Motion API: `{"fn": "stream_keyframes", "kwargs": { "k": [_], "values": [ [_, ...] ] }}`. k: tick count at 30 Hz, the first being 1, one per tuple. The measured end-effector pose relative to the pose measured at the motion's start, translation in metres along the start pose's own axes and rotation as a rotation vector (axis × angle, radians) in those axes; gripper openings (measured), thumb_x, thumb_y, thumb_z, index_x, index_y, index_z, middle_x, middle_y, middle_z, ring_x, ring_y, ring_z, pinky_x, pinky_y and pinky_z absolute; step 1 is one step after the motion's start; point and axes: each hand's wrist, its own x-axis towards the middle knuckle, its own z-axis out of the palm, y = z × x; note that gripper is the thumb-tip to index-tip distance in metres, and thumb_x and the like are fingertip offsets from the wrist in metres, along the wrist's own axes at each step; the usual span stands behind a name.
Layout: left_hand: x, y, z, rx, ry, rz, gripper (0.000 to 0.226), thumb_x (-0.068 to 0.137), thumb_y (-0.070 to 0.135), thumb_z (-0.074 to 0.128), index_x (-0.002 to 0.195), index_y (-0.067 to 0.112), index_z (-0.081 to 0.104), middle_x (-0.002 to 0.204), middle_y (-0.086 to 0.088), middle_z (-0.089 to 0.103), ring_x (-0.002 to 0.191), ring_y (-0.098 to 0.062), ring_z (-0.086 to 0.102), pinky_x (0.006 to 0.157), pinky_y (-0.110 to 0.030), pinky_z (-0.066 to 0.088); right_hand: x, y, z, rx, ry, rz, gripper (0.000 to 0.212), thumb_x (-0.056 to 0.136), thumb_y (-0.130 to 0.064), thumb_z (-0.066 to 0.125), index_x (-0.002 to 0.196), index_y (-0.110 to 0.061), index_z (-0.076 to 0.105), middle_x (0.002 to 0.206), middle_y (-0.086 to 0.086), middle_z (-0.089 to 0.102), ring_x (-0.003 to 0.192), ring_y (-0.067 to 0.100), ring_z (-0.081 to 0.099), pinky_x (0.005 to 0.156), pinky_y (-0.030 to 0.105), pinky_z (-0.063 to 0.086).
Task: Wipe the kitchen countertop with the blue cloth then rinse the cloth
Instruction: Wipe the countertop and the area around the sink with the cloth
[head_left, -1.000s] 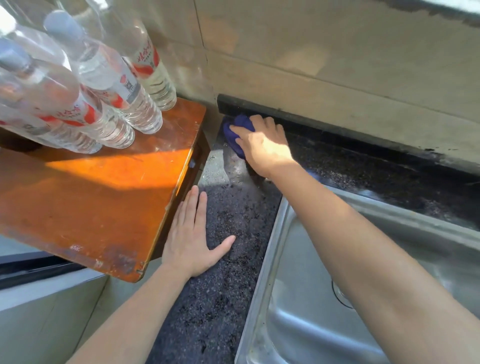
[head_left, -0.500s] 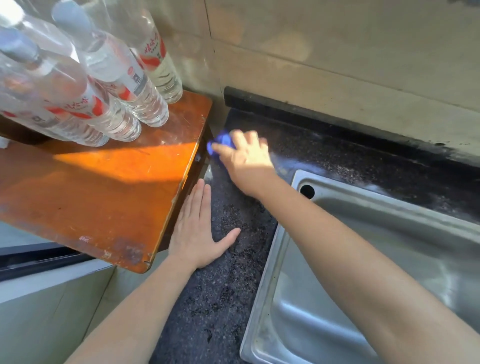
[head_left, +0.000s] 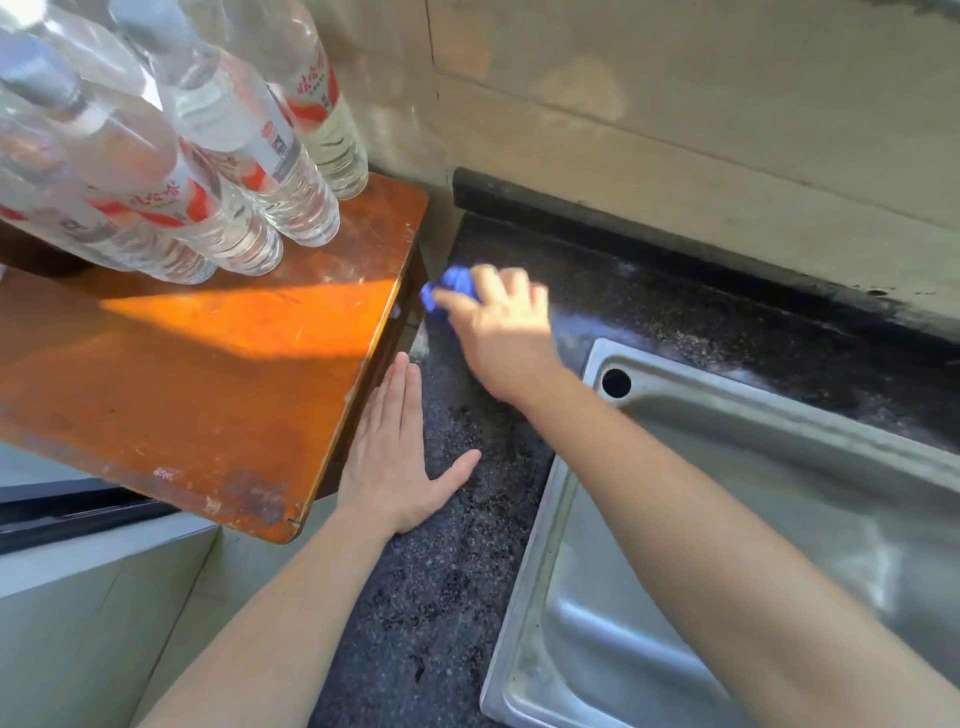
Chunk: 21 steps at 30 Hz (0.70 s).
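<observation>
The blue cloth (head_left: 451, 287) is bunched under my right hand (head_left: 501, 330), which presses it onto the dark speckled countertop (head_left: 457, 571) near its far left corner, close to the orange table's edge. Only a small part of the cloth shows past my fingers. My left hand (head_left: 397, 462) lies flat on the countertop, fingers together and thumb spread, holding nothing, right beside the table's edge. The steel sink (head_left: 737, 545) fills the right side, with my right forearm crossing over its left rim.
An orange wooden table (head_left: 208, 384) stands left of the countertop, carrying several clear plastic water bottles (head_left: 234, 156) at its back. A black backsplash strip (head_left: 649, 234) and beige tiled wall run behind. The sink's overflow hole (head_left: 616, 383) sits near my right wrist.
My right hand has drawn the cloth from the back corner toward me and slightly left along the counter's edge. My left hand stays flat in place.
</observation>
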Motion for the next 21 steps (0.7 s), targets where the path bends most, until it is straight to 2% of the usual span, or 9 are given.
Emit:
{"fn": "stream_keyframes", "kwargs": {
  "k": [2, 5, 9, 11, 12, 15, 17, 19, 21],
  "values": [
    [0.000, -0.001, 0.001, -0.015, 0.013, -0.004, 0.112, 0.082, 0.085, 0.018, 0.155, 0.012, -0.024, 0.162, -0.002, -0.032, 0.152, -0.014, -0.021, 0.126, -0.036, 0.001, -0.022, 0.004, -0.006, 0.073, -0.050, -0.133, 0.032, 0.093, -0.033, 0.060, 0.124, -0.037, 0.067, 0.121, 0.009, 0.062, 0.102, 0.036, 0.055, 0.082, 0.044, 0.043],
    [0.000, 0.000, 0.001, -0.052, 0.012, 0.003, 0.112, 0.082, 0.085, 0.021, 0.157, 0.012, -0.019, 0.164, -0.002, -0.028, 0.153, -0.013, -0.018, 0.126, -0.036, 0.002, -0.047, 0.054, -0.019, 0.149, -0.048, -0.151, 0.030, 0.096, -0.034, 0.055, 0.123, -0.035, 0.068, 0.123, 0.015, 0.061, 0.100, 0.040, 0.056, 0.084, 0.045, 0.047],
    [0.002, -0.001, 0.001, -0.046, 0.003, 0.010, 0.112, 0.081, 0.086, 0.018, 0.155, 0.013, -0.023, 0.163, 0.000, -0.032, 0.152, -0.013, -0.020, 0.125, -0.034, -0.001, -0.030, 0.088, -0.018, 0.081, -0.012, 0.158, 0.035, 0.101, -0.033, 0.050, 0.134, -0.037, 0.060, 0.139, 0.015, 0.052, 0.117, 0.042, 0.047, 0.095, 0.043, 0.035],
    [0.002, -0.001, 0.000, -0.048, 0.004, 0.011, 0.112, 0.080, 0.087, 0.017, 0.154, 0.014, -0.025, 0.162, 0.000, -0.033, 0.152, -0.013, -0.021, 0.124, -0.033, -0.002, -0.012, 0.068, -0.011, 0.050, 0.011, 0.310, 0.038, 0.099, -0.028, 0.050, 0.135, -0.033, 0.060, 0.137, 0.016, 0.052, 0.115, 0.043, 0.047, 0.094, 0.043, 0.034],
    [0.002, -0.001, 0.000, -0.052, 0.005, 0.011, 0.112, 0.080, 0.087, 0.016, 0.154, 0.014, -0.026, 0.161, 0.000, -0.034, 0.152, -0.013, -0.021, 0.124, -0.033, -0.002, -0.011, 0.057, -0.010, 0.029, 0.046, 0.325, 0.038, 0.096, -0.025, 0.052, 0.132, -0.030, 0.062, 0.133, 0.016, 0.055, 0.111, 0.043, 0.050, 0.092, 0.044, 0.036],
    [0.001, -0.002, 0.001, -0.055, 0.008, 0.026, 0.112, 0.081, 0.087, 0.016, 0.154, 0.014, -0.027, 0.161, -0.001, -0.034, 0.152, -0.013, -0.022, 0.124, -0.033, -0.002, -0.053, 0.039, -0.014, 0.014, 0.031, 0.148, 0.037, 0.095, -0.025, 0.052, 0.131, -0.026, 0.063, 0.126, 0.016, 0.059, 0.104, 0.040, 0.054, 0.089, 0.045, 0.042],
    [0.001, -0.004, 0.002, -0.053, 0.016, 0.036, 0.111, 0.082, 0.086, 0.016, 0.155, 0.012, -0.024, 0.163, -0.003, -0.031, 0.152, -0.014, -0.021, 0.125, -0.035, -0.001, -0.100, 0.036, -0.022, 0.034, -0.040, 0.002, 0.039, 0.097, -0.026, 0.052, 0.135, -0.026, 0.060, 0.135, 0.016, 0.056, 0.117, 0.040, 0.051, 0.102, 0.049, 0.038],
    [0.001, -0.003, 0.003, -0.039, 0.021, 0.043, 0.111, 0.083, 0.086, 0.015, 0.156, 0.010, -0.020, 0.164, -0.006, -0.028, 0.152, -0.016, -0.020, 0.126, -0.037, 0.000, -0.131, 0.037, -0.029, 0.012, -0.124, -0.082, 0.042, 0.099, -0.030, 0.049, 0.141, -0.029, 0.055, 0.147, 0.014, 0.049, 0.135, 0.038, 0.043, 0.116, 0.052, 0.028],
    [0.001, -0.003, 0.003, -0.030, 0.039, 0.047, 0.110, 0.084, 0.085, 0.014, 0.156, 0.008, -0.018, 0.165, -0.008, -0.025, 0.153, -0.017, -0.019, 0.126, -0.040, 0.000, -0.127, 0.048, -0.032, 0.013, -0.193, -0.143, 0.043, 0.101, -0.036, 0.043, 0.144, -0.033, 0.051, 0.153, 0.012, 0.043, 0.142, 0.037, 0.037, 0.120, 0.051, 0.022]
  ]
}}
